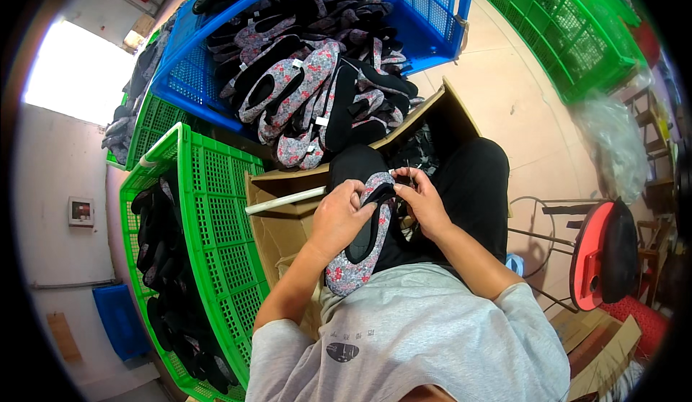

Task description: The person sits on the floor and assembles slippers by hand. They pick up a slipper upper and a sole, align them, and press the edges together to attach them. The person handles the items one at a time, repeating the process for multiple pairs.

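Note:
A grey slipper [351,274] with a red floral print and black lining lies over my lap, its rounded toe toward my shirt. My left hand [341,217] is closed on its side, with the thumb at the opening's edge. At the far end, the heel, my right hand [424,202] pinches the rim between thumb and fingers. A small white tag shows by those fingertips. Something thin and dark is partly visible under the right hand; I cannot make out what it is.
Ahead, a blue crate [425,31] overflows with floral slippers [277,88]. An open cardboard box [450,110] stands at my knees. To the left, a green crate [223,207] holds dark slippers. A red-topped stool [595,254] and another green crate [559,31] are right.

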Tool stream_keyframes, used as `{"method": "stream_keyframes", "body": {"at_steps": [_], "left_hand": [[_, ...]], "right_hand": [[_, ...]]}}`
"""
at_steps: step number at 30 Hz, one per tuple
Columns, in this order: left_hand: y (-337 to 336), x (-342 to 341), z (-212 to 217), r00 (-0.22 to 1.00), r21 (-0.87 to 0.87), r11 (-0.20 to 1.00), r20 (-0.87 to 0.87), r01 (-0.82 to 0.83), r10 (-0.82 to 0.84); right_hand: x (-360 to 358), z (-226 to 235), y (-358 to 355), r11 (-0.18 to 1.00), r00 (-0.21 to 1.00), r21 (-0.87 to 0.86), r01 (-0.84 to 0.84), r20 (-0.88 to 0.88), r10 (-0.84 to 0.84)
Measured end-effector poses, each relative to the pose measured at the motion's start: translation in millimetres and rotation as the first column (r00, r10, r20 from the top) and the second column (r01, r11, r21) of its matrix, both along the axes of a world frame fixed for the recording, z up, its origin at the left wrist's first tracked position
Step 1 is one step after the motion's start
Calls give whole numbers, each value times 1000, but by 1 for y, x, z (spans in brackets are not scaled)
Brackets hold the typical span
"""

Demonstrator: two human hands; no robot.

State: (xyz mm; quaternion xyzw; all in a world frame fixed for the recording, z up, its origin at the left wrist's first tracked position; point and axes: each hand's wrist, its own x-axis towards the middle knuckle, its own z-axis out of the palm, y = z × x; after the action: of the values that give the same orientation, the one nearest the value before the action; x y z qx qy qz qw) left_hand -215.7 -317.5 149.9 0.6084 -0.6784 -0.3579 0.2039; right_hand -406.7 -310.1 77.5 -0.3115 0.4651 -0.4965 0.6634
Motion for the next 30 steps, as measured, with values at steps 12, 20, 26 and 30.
{"method": "stream_keyframes", "body": {"at_steps": [12, 20, 26, 30], "left_hand": [[3, -7, -8, 987, -582, 801, 148, 141, -66], [28, -22, -3, 972, -611, 779, 234, 139, 10], [33, -21, -12, 950, -573, 806, 308, 150, 42], [32, -21, -14, 944, -596, 788, 324, 152, 63]], "right_hand": [[-14, 14, 0, 990, 994, 96, -104, 40, 100], [-40, 18, 1, 970, 969, 38, -239, 75, 235], [-49, 39, 5, 898, 897, 33, -439, 75, 436], [-48, 50, 0, 832, 839, 112, -543, 39, 543]]}}
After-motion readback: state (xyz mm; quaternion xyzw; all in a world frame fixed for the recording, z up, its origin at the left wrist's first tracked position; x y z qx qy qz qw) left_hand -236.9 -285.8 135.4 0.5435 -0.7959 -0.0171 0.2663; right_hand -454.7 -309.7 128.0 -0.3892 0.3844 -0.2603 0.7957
